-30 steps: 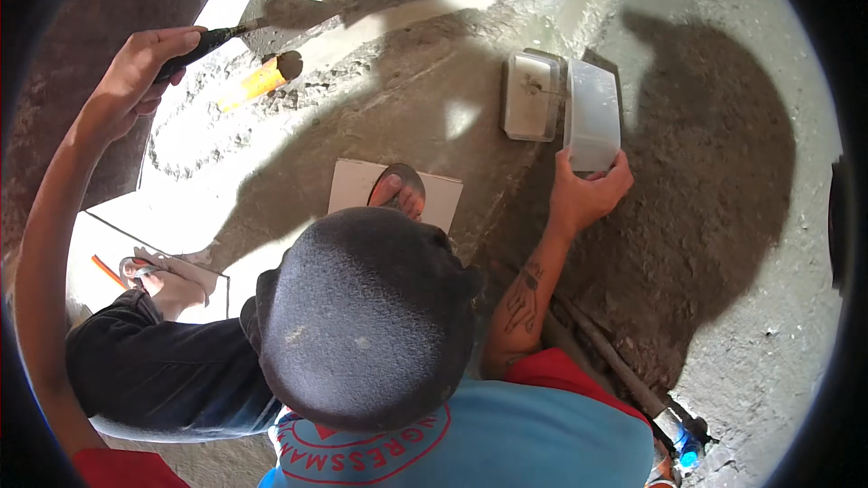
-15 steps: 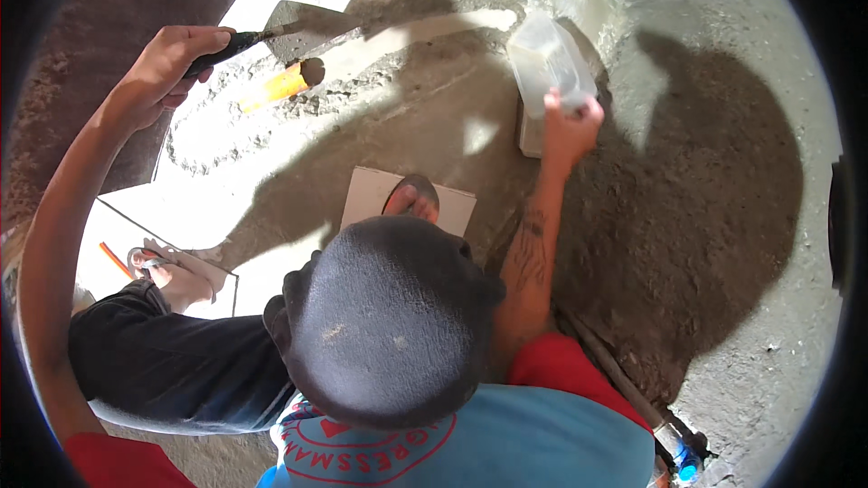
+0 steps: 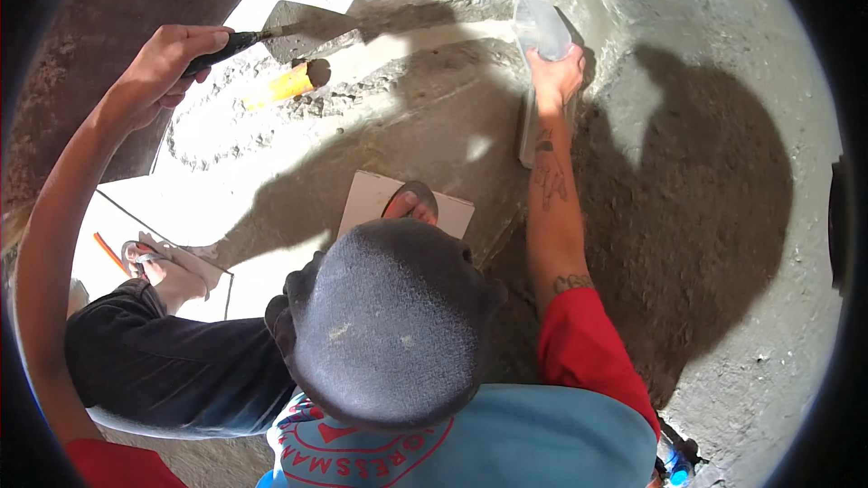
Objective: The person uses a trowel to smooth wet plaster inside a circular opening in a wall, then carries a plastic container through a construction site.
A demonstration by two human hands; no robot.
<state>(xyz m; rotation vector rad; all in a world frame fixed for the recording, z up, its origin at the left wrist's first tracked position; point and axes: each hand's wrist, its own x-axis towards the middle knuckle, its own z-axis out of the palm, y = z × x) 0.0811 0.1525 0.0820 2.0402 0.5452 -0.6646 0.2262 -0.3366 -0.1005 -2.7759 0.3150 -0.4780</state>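
My left hand (image 3: 181,63) is closed around the black handle of a flat trowel (image 3: 305,25), whose dull metal blade is held over bright, lumpy mortar at the upper left. Just below the blade lies a short yellow-orange pipe piece (image 3: 280,86) with a dark open end. At the upper middle right my right hand (image 3: 559,74), arm outstretched, grips a translucent plastic container (image 3: 540,18), tipped on end. A second clear container (image 3: 526,140) shows behind my right wrist, mostly hidden by it.
A square tile (image 3: 360,208) lies under my sandalled foot (image 3: 411,203); white tiles (image 3: 127,203) lie at left. A rounded dark fabric shape (image 3: 384,325) fills the lower middle. A rough, curving cement surface (image 3: 768,325) lines the right, with a blue plastic object (image 3: 678,474) low down.
My right hand has moved forward and slightly left, raising and tilting the container from beside the second one to beyond it. My left hand and trowel have shifted a little to the right.
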